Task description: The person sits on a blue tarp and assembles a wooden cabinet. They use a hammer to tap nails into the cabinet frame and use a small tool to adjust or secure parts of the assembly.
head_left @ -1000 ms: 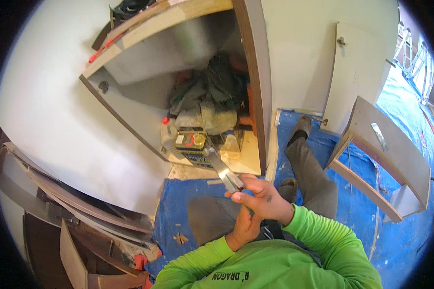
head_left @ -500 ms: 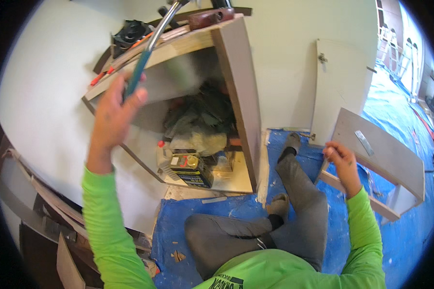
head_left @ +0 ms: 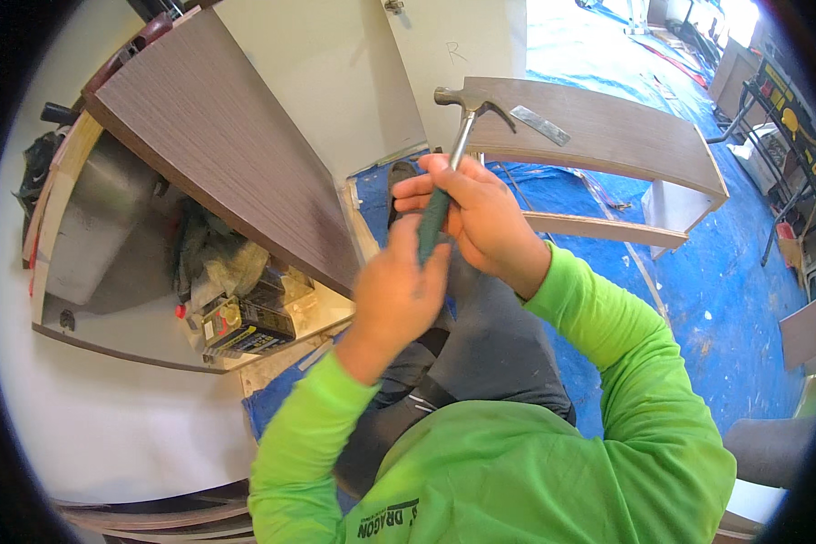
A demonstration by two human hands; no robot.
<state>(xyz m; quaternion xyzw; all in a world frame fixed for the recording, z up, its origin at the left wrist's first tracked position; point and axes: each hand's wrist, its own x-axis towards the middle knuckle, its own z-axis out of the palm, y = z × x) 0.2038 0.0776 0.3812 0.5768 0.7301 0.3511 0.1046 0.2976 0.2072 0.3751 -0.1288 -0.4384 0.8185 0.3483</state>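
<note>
A claw hammer (head_left: 460, 145) with a metal shaft and dark green grip is held upright in front of me, its head at the top. My left hand (head_left: 397, 288) is closed round the lower grip, slightly blurred. Against the upper grip rests my right hand (head_left: 494, 222), its fingers loosely stretched out and apart, with the shaft passing beside the thumb. Beyond the hammer head lies a flat metal strip (head_left: 540, 126) on a brown wooden drawer-like frame (head_left: 598, 104).
At left stands an open brown cabinet (head_left: 236, 136) with a yellow-and-black box (head_left: 245, 328) and crumpled material inside. A white door panel (head_left: 462, 54) leans at the wall. Blue sheeting (head_left: 725, 281) covers the floor. A tool rack (head_left: 784, 109) stands far right.
The hammer has come down and rightward from above the cabinet in my left hand. My right hand has moved left to meet its grip. The view has swung to the right.
</note>
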